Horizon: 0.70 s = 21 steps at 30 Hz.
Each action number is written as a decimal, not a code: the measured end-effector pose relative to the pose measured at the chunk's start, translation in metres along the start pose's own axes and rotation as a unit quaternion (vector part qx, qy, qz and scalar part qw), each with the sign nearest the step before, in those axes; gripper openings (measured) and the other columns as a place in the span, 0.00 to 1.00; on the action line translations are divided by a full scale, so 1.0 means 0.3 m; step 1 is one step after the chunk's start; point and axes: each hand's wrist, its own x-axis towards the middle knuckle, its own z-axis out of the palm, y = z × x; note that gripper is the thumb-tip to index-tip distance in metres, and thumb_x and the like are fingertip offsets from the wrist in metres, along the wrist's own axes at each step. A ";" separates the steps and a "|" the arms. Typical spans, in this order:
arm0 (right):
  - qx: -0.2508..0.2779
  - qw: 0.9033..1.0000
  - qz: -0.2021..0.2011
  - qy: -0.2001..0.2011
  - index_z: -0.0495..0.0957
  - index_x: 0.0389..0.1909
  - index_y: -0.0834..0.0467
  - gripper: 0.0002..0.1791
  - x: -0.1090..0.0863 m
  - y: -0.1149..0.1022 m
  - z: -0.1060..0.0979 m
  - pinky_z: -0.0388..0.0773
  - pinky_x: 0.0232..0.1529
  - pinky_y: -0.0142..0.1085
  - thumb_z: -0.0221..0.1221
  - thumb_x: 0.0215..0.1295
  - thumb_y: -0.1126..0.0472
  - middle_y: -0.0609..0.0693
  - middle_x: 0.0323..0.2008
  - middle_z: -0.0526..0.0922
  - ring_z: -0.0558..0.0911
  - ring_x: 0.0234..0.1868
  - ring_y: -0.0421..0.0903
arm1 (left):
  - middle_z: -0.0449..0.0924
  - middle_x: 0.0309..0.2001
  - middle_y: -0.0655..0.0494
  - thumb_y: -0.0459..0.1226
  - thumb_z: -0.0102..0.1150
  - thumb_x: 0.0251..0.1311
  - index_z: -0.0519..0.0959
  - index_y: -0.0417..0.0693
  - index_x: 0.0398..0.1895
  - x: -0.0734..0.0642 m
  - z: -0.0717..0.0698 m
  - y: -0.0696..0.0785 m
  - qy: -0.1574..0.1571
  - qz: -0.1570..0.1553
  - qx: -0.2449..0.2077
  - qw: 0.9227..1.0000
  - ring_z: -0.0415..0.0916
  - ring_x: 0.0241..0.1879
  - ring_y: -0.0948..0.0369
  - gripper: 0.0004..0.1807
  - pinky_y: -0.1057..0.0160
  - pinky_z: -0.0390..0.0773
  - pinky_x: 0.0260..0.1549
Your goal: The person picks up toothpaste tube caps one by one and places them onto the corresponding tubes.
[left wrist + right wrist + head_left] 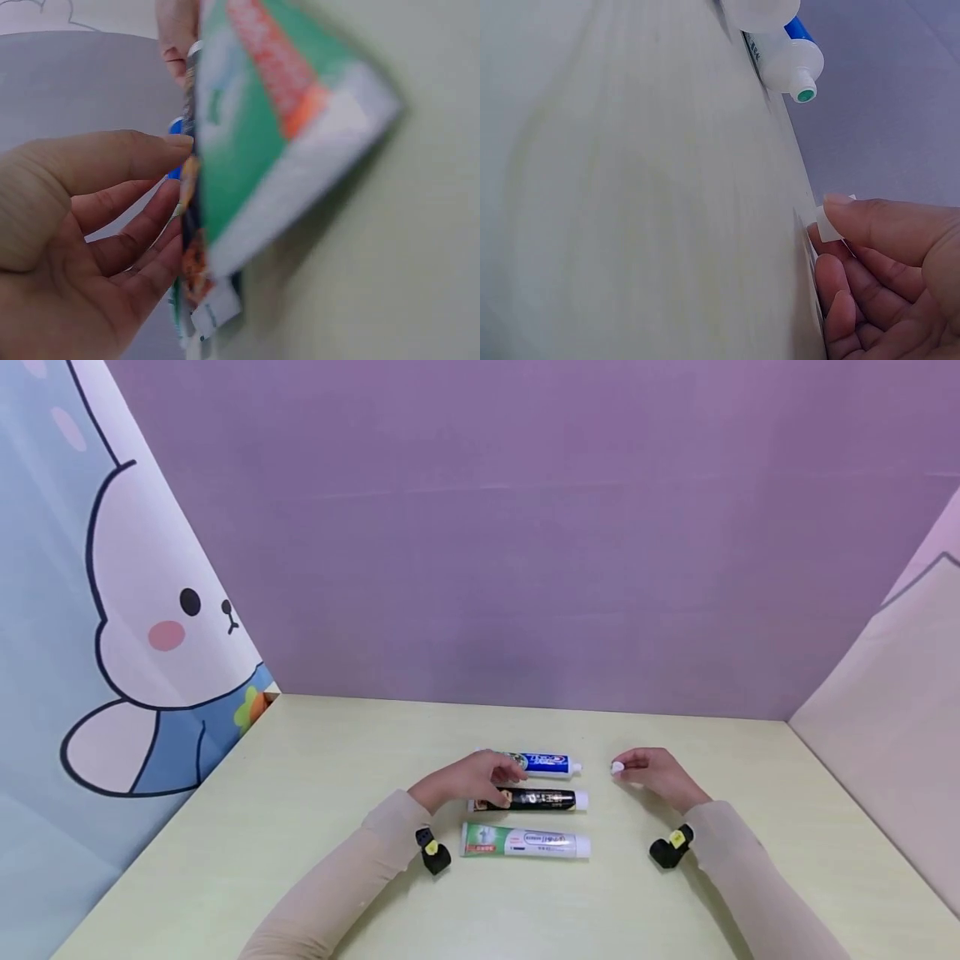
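Three toothpaste tubes lie in a row on the table. The farthest is blue (551, 764), its bare nozzle (805, 94) showing a green tip in the right wrist view. A black tube (551, 800) with a white cap is in the middle, and a green and white tube (540, 842) is nearest. My left hand (480, 775) reaches over the tail ends of the blue and black tubes, thumb over the black one, fingers spread and loosely bent at the blue one. To the right of the nozzle, my right hand (654, 770) pinches a small white cap (829, 225) between thumb and fingers, low over the table.
The pale table (360, 735) meets a purple backdrop (525, 568) at its far edge. A cartoon-printed cloth (150, 652) borders the left side, and a light cloth (892, 710) the right. Both wrists wear small black cameras (433, 852).
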 end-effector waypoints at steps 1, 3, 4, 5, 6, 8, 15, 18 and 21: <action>0.001 1.000 0.003 0.001 0.78 0.47 0.67 0.17 0.001 0.003 0.001 0.71 0.42 0.31 0.63 0.59 0.62 0.54 0.40 0.83 0.76 0.39 0.40 | 0.78 0.49 0.56 0.28 0.67 0.50 0.78 0.45 0.50 0.002 -0.005 0.002 0.004 0.006 0.000 1.000 0.73 0.51 0.59 0.22 0.62 0.71 0.53; 0.004 1.000 0.005 0.001 0.78 0.47 0.66 0.17 0.001 0.009 0.002 0.71 0.42 0.31 0.63 0.59 0.62 0.53 0.40 0.83 0.76 0.39 0.39 | 0.78 0.48 0.55 0.29 0.66 0.50 0.78 0.44 0.51 0.007 -0.014 0.006 0.014 0.013 0.004 1.000 0.73 0.50 0.60 0.22 0.62 0.71 0.54; 0.006 1.000 0.003 -0.001 0.78 0.47 0.66 0.17 0.002 0.012 0.001 0.70 0.42 0.31 0.63 0.60 0.61 0.53 0.40 0.83 0.76 0.39 0.40 | 0.78 0.48 0.55 0.28 0.66 0.50 0.77 0.43 0.51 0.010 -0.018 0.009 0.020 0.014 0.004 1.000 0.73 0.50 0.59 0.22 0.61 0.70 0.54; 0.008 1.000 0.002 -0.003 0.78 0.47 0.66 0.17 0.003 0.015 0.000 0.70 0.43 0.32 0.63 0.60 0.61 0.53 0.41 0.83 0.76 0.39 0.40 | 0.78 0.49 0.53 0.28 0.66 0.50 0.77 0.42 0.51 0.013 -0.022 0.011 0.026 0.016 0.001 1.000 0.73 0.51 0.59 0.22 0.60 0.70 0.55; 0.011 1.000 0.002 -0.004 0.78 0.47 0.66 0.17 0.004 0.018 0.000 0.70 0.43 0.32 0.63 0.60 0.61 0.53 0.41 0.83 0.76 0.40 0.40 | 0.78 0.49 0.52 0.28 0.66 0.50 0.77 0.41 0.51 0.016 -0.025 0.013 0.031 0.016 -0.001 0.999 0.73 0.51 0.58 0.22 0.60 0.70 0.55; 0.016 1.000 0.001 -0.004 0.78 0.47 0.66 0.16 0.008 0.023 -0.004 0.70 0.44 0.32 0.63 0.60 0.61 0.52 0.41 0.83 0.76 0.40 0.41 | 0.78 0.49 0.51 0.27 0.65 0.51 0.77 0.41 0.52 0.026 -0.030 0.018 0.040 0.012 0.000 0.999 0.73 0.52 0.57 0.22 0.60 0.70 0.55; 0.018 1.000 0.002 -0.007 0.77 0.48 0.66 0.18 0.020 0.030 -0.012 0.69 0.44 0.33 0.63 0.60 0.61 0.53 0.42 0.82 0.75 0.41 0.42 | 0.79 0.46 0.51 0.27 0.65 0.52 0.77 0.42 0.49 0.066 -0.037 0.017 0.059 0.018 -0.007 0.998 0.74 0.48 0.58 0.19 0.63 0.73 0.51; 0.018 1.000 0.003 -0.008 0.77 0.49 0.65 0.18 0.020 0.027 -0.015 0.69 0.44 0.33 0.63 0.60 0.60 0.53 0.43 0.82 0.75 0.41 0.42 | 0.79 0.45 0.51 0.27 0.65 0.52 0.78 0.41 0.49 0.081 -0.043 0.006 0.065 0.022 -0.014 0.998 0.75 0.46 0.58 0.19 0.64 0.74 0.49; 0.021 1.000 0.003 -0.009 0.77 0.49 0.65 0.19 0.017 0.021 -0.017 0.69 0.44 0.32 0.63 0.60 0.59 0.53 0.43 0.82 0.74 0.41 0.41 | 0.79 0.45 0.50 0.26 0.64 0.52 0.78 0.40 0.49 0.096 -0.050 -0.008 0.073 0.019 -0.026 0.997 0.75 0.46 0.58 0.19 0.63 0.74 0.49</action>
